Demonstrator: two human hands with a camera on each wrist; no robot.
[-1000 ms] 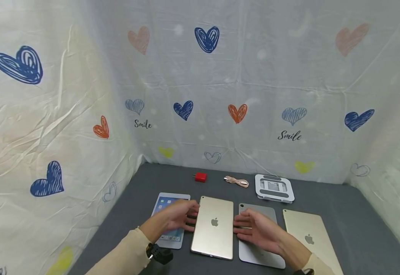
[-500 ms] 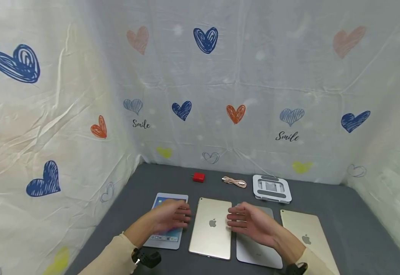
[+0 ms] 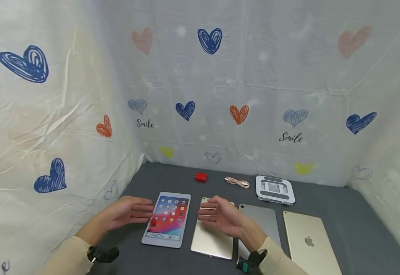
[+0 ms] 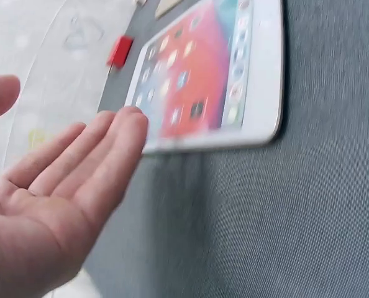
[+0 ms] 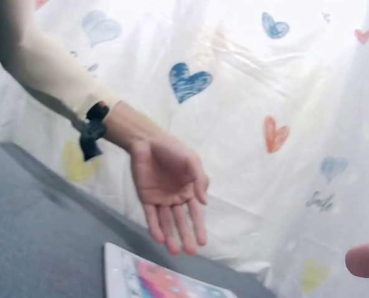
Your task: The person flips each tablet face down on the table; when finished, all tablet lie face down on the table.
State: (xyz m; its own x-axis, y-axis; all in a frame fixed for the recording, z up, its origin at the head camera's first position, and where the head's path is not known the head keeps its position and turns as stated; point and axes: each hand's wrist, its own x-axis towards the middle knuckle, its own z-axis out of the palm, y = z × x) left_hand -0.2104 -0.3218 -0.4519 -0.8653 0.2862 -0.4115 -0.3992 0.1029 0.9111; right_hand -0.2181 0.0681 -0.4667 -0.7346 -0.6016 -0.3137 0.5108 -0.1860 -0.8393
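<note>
A small white tablet (image 3: 168, 219) lies face up with its screen lit, showing app icons. My left hand (image 3: 128, 212) is just to its left, fingers straight and palm turned inward; the left wrist view shows that hand (image 4: 72, 180) holding nothing beside the tablet's edge. Over a gold tablet (image 3: 211, 240), lying back up, my right hand (image 3: 225, 217) hovers with straight fingers and covers part of it. Further right are a grey tablet (image 3: 263, 221), partly behind the right forearm, and a second gold tablet (image 3: 308, 240).
Behind the tablets a red charger plug (image 3: 200, 177), a coiled pale cable (image 3: 237, 182) and a folded white stand (image 3: 275, 190) lie on the dark grey table (image 3: 344, 214). A white curtain (image 3: 248, 76) printed with hearts encloses the back and sides.
Both hands have moved left. The left hand has come off from over the white tablet to its left side; the right has shifted from the grey tablet to over the gold one.
</note>
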